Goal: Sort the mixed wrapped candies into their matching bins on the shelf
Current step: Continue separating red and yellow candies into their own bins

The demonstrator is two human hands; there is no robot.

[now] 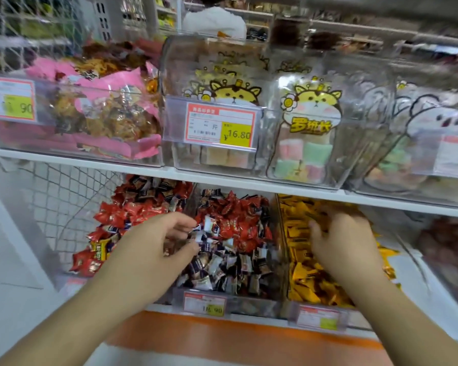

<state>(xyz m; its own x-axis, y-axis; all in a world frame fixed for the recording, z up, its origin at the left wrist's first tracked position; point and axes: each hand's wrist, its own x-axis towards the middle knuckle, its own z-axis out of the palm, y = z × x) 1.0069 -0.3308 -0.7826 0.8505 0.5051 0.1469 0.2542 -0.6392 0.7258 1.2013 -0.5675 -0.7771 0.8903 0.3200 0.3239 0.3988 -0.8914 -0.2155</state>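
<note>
On the lower shelf stand three clear bins side by side. The left bin (64, 282) holds red wrapped candies (132, 207). The middle bin (251, 306) mixes red candies (238, 215) at the back with dark blue and white ones (222, 270) in front. The right bin (292, 309) is full of yellow candies (310, 283). My left hand (159, 241) reaches into the middle bin, its fingers curled round a few dark candies. My right hand (341, 239) is in the yellow bin, fingers curled down among the yellow wrappers; whether it holds one is hidden.
The upper shelf edge (249, 184) overhangs the bins closely. On it stand clear tubs of pink snack bags (103, 107) and pastel marshmallow packs (307, 143), with a price tag (220, 125). A wire mesh panel (64, 196) closes the left side. A fourth bin of dark sweets (447, 247) lies far right.
</note>
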